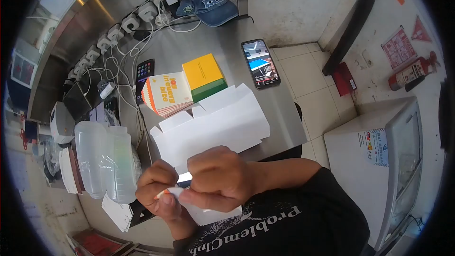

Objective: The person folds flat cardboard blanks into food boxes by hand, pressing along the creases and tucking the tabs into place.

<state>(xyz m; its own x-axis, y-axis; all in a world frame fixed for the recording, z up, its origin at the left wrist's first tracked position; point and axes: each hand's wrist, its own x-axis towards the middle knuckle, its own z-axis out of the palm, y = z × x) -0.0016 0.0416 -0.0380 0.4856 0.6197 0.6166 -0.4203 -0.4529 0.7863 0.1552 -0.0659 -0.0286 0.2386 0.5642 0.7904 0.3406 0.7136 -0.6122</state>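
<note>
Close to my chest, both hands are closed on a white card piece (pixel 171 191) with an orange edge. My left hand (pixel 159 189) pinches it with the thumb on top. My right hand (pixel 220 178) is curled, its thumb and fingers at the piece's other side. More white card (pixel 213 215) shows below my hands; whether it is one with the held piece I cannot tell. Beyond my hands, a flat unfolded white carton (pixel 218 125) with cut flaps lies on the steel table (pixel 284 118).
A stack of printed cards (pixel 166 94), a yellow and green box (pixel 206 76) and a phone with a lit screen (pixel 260 64) lie behind the carton. Clear plastic containers (pixel 104 161) stand left. Chargers with tangled cables (pixel 113 42) and a blue cap (pixel 211 8) line the back.
</note>
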